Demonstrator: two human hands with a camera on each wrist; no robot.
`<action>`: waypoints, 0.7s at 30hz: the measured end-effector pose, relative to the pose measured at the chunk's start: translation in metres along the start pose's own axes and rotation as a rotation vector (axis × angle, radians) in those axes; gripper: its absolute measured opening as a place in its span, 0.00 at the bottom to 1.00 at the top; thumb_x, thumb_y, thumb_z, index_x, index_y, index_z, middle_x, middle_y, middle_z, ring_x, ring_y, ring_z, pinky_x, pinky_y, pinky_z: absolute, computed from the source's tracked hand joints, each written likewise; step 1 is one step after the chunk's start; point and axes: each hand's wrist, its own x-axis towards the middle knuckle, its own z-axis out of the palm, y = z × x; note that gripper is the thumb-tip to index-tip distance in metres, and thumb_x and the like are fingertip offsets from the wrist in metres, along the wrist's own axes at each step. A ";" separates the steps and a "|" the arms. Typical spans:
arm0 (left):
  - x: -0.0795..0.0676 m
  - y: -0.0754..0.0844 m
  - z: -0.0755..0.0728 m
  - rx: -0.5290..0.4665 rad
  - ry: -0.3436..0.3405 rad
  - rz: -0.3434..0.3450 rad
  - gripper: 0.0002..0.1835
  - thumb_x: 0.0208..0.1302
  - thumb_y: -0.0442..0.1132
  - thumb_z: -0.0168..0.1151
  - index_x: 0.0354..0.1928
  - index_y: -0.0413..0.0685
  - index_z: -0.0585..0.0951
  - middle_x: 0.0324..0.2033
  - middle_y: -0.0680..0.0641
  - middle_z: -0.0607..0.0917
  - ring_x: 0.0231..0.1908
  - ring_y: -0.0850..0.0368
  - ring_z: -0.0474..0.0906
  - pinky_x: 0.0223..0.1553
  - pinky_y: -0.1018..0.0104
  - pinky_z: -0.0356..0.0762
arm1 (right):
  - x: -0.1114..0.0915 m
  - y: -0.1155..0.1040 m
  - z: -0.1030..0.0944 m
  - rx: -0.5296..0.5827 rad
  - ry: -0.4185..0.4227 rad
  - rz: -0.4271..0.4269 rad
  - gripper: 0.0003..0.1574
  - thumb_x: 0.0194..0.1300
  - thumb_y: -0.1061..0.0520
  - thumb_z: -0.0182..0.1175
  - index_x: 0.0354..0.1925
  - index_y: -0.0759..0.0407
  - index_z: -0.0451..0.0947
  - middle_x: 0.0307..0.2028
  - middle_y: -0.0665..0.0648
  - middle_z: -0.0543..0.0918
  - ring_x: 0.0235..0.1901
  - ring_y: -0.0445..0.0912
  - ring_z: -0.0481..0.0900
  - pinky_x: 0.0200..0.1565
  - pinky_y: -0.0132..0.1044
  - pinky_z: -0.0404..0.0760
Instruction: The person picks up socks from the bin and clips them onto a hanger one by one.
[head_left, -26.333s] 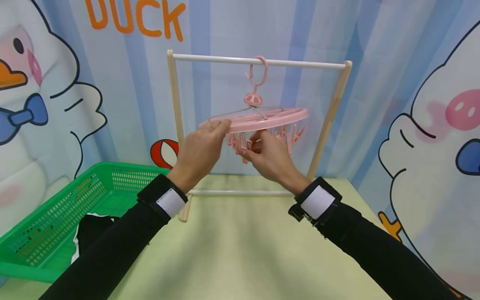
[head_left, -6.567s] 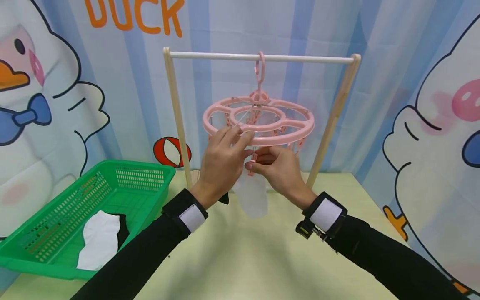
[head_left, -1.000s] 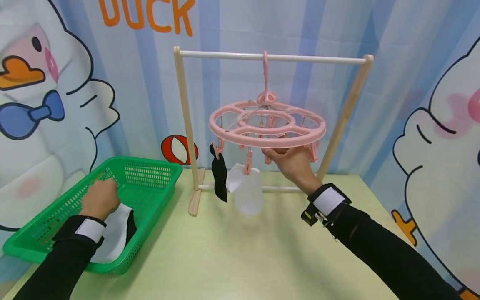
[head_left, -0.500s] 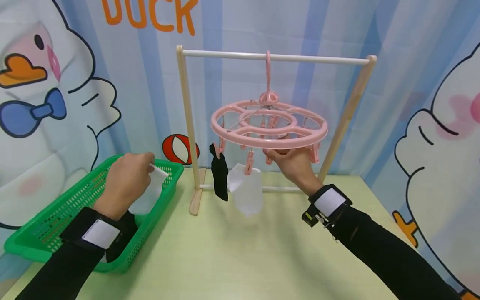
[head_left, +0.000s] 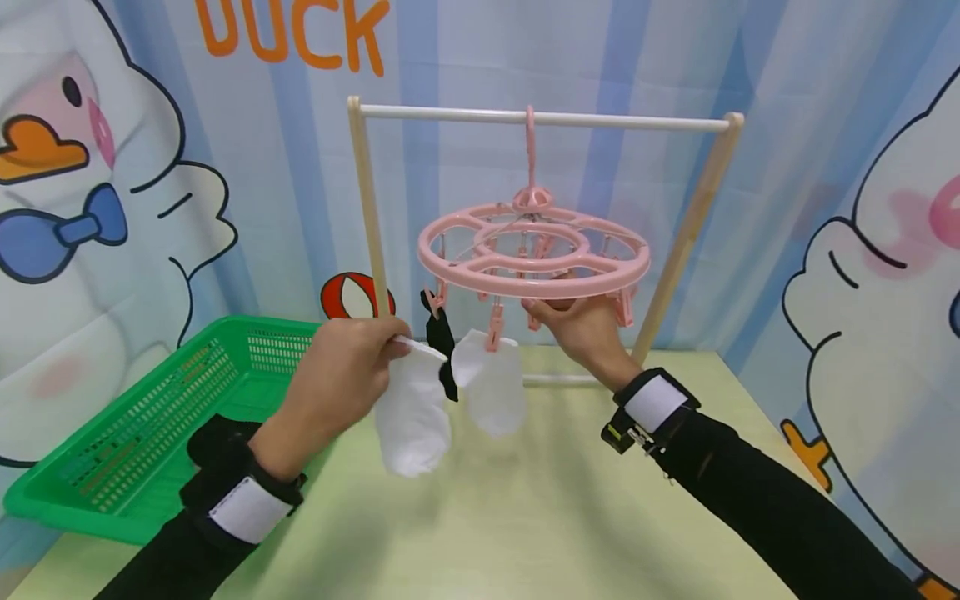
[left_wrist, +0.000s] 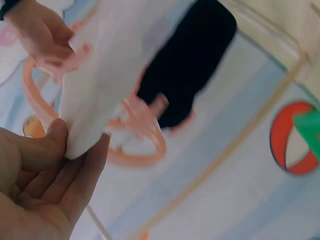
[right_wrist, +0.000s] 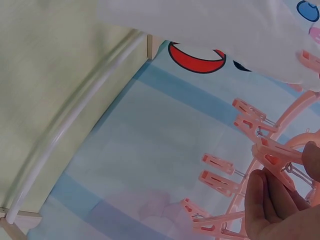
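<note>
My left hand (head_left: 337, 375) pinches a white sock (head_left: 412, 417) by its top edge, and the sock dangles left of the hanging socks. In the left wrist view, thumb and fingers (left_wrist: 95, 160) are on either side of the fabric. Below the rim of a pink round clip hanger (head_left: 536, 287), my right hand (head_left: 588, 333) holds a pink clothespin (right_wrist: 272, 157) between thumb and fingers. Another white sock (head_left: 491, 392) hangs from a front clip (head_left: 495, 325). A black sock (head_left: 441, 337) hangs at the rim's left, partly behind the held sock.
The hanger hooks over the white bar (head_left: 622, 122) of a wooden-sided stand (head_left: 686, 225). At left is a green basket (head_left: 82, 521) with black fabric (head_left: 217, 437) inside, partly covered by my left arm. A patterned curtain (head_left: 292, 150) backs the table (head_left: 510, 517).
My left hand has lifted the white sock out of the basket and carried it right, towards the hanger. My right hand stays under the rim. Earlier, no socks hung there; now two do.
</note>
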 end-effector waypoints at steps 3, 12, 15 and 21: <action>-0.001 0.014 0.022 -0.122 -0.017 0.013 0.05 0.57 0.27 0.69 0.35 0.40 0.86 0.29 0.46 0.86 0.27 0.54 0.81 0.29 0.60 0.84 | 0.000 0.000 0.000 -0.003 0.002 0.003 0.16 0.62 0.58 0.68 0.46 0.61 0.79 0.31 0.57 0.85 0.30 0.46 0.83 0.27 0.37 0.75; 0.004 0.037 0.096 -0.350 0.045 0.028 0.04 0.56 0.27 0.70 0.32 0.42 0.85 0.29 0.49 0.86 0.31 0.60 0.81 0.33 0.62 0.84 | -0.002 -0.001 0.002 0.010 0.025 -0.007 0.13 0.61 0.60 0.68 0.44 0.63 0.80 0.29 0.58 0.86 0.28 0.43 0.83 0.26 0.35 0.75; 0.010 0.040 0.113 -0.369 0.090 0.023 0.04 0.55 0.27 0.71 0.30 0.42 0.85 0.28 0.50 0.85 0.30 0.59 0.79 0.32 0.63 0.82 | -0.002 -0.002 0.004 -0.001 0.019 -0.015 0.12 0.61 0.60 0.68 0.43 0.62 0.80 0.28 0.57 0.85 0.28 0.43 0.83 0.28 0.36 0.76; 0.022 0.042 0.142 -0.330 0.128 0.063 0.04 0.56 0.26 0.69 0.30 0.40 0.83 0.26 0.49 0.84 0.29 0.58 0.79 0.31 0.62 0.81 | -0.002 -0.003 0.004 -0.034 0.023 -0.026 0.10 0.62 0.60 0.67 0.41 0.62 0.80 0.26 0.55 0.84 0.26 0.43 0.80 0.26 0.36 0.72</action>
